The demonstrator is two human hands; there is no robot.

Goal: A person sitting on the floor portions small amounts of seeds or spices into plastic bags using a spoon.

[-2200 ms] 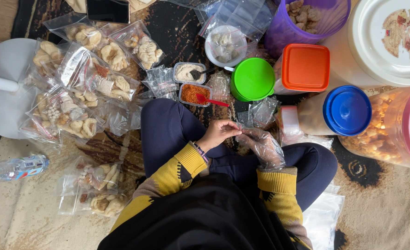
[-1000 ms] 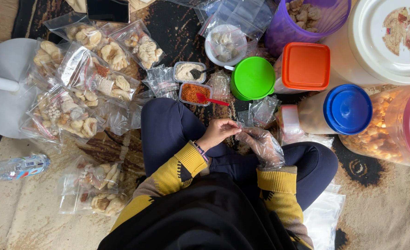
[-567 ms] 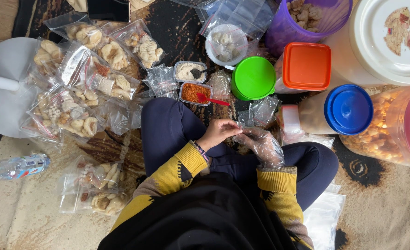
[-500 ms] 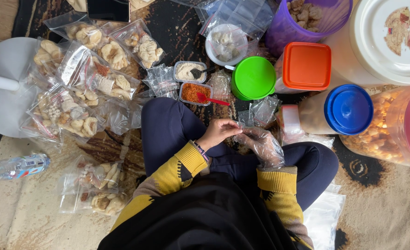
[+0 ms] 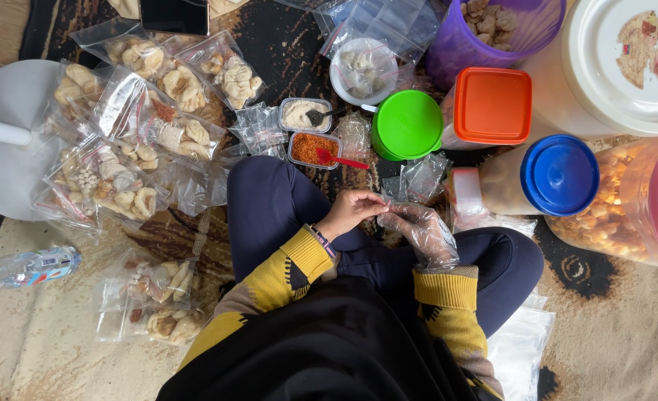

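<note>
I sit cross-legged on a patterned mat. My left hand, bare with a yellow sleeve, and my right hand, inside a loose clear plastic glove, meet above my lap. Their fingertips pinch a small clear plastic bag between them; what is inside it is too small to tell. Just beyond my knees lie a small tub of red powder with a red spoon, and a tub of pale powder with a dark spoon.
Several filled zip bags of snacks lie at left, more by my left knee. Green-lidded, orange-lidded and blue-lidded jars, a purple tub and large containers stand at right. A water bottle lies at far left.
</note>
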